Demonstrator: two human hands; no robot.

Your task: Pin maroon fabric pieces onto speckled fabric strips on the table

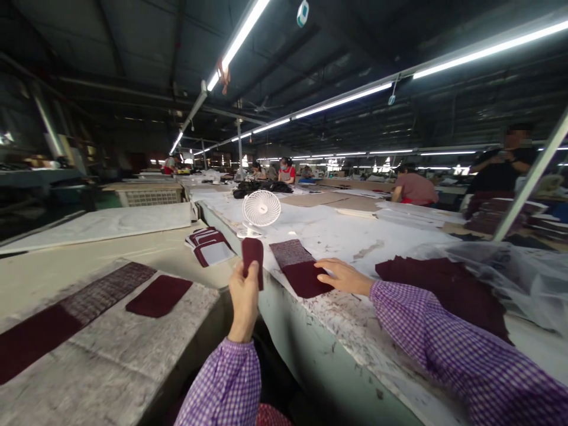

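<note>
Your left hand (244,296) is pinching an upright maroon fabric rectangle (252,251), while your loosely spread right hand (345,277) is touching a flat maroon-and-mottled fabric panel (302,277) slanting away leftward.

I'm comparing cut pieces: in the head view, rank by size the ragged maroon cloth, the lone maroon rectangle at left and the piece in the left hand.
1. Ragged maroon cloth
2. Lone maroon rectangle
3. Held piece
</note>
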